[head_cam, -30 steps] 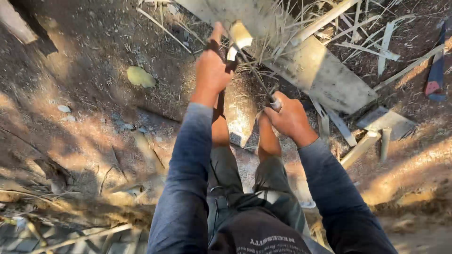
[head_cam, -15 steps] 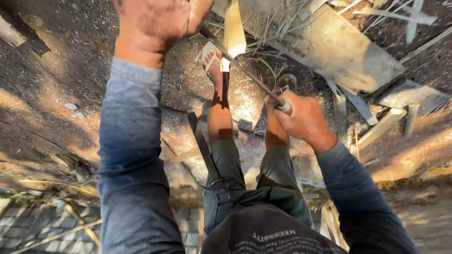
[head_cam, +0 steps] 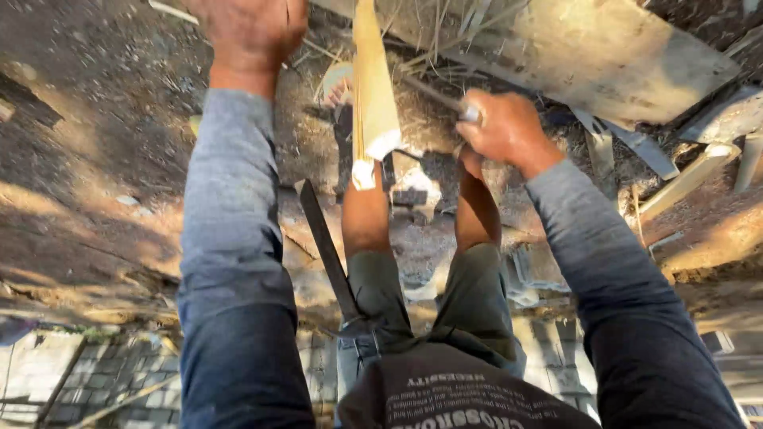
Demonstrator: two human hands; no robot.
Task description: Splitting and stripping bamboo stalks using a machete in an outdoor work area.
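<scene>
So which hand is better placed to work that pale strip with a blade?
The right hand, probably: it grips the knife, whose blade points toward the pale strip. The left hand is raised at the frame's top, holding no tool that shows.

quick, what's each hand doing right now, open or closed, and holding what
Left hand: raised at the frame's top edge, partly cut off; grip cannot be told.
Right hand: closed on a tool handle.

Long blue-grey sleeves [head_cam: 238, 238], grey-green shorts [head_cam: 477, 302], dark printed shirt [head_cam: 469, 389].
</scene>
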